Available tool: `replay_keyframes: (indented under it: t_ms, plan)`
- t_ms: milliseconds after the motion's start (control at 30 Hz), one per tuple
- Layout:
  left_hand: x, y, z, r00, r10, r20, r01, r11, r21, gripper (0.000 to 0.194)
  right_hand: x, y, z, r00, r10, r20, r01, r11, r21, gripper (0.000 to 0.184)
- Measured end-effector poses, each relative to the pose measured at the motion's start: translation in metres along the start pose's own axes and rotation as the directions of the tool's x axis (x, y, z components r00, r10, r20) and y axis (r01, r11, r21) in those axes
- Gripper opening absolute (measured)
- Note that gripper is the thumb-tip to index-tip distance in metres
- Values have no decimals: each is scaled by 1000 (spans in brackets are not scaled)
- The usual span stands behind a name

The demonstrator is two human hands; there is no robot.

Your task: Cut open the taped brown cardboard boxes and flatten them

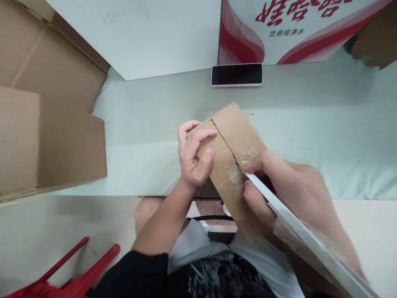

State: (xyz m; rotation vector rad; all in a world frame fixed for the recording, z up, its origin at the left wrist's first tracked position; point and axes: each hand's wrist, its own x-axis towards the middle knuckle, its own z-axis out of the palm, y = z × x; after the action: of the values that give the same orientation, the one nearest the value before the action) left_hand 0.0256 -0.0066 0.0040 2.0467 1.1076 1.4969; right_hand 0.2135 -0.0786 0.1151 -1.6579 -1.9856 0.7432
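A small brown cardboard box [228, 165] is held at a slant over the table's front edge. A seam runs along its upper face, with torn, wrinkled clear tape [236, 174] near the middle. My left hand [195, 153] is closed around the box's left end, thumb and fingers on its top face. My right hand [288, 190] pinches a long white strip [297, 227] right at the seam. From there the strip runs down to the lower right, with clear film along its side. What lies inside the box is hidden.
A phone [236, 75] lies against a white and red carton [297, 33] at the back. Beside that stands a large white box [155, 37]. An open cardboard box [71, 140] occupies the left side. Red stool legs [74, 273] show at lower left.
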Motion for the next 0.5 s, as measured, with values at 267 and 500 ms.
replay_keyframes:
  t_ms: [267, 500]
  plan:
    - [0, -1, 2, 1000, -5, -5, 5, 1000, 18, 36, -2, 4, 1, 999, -34, -15, 35, 999, 14, 18]
    - [0, -1, 3, 1000, -14, -3, 14, 999, -42, 35, -3, 5, 3, 993, -98, -60, 96, 995, -42, 16]
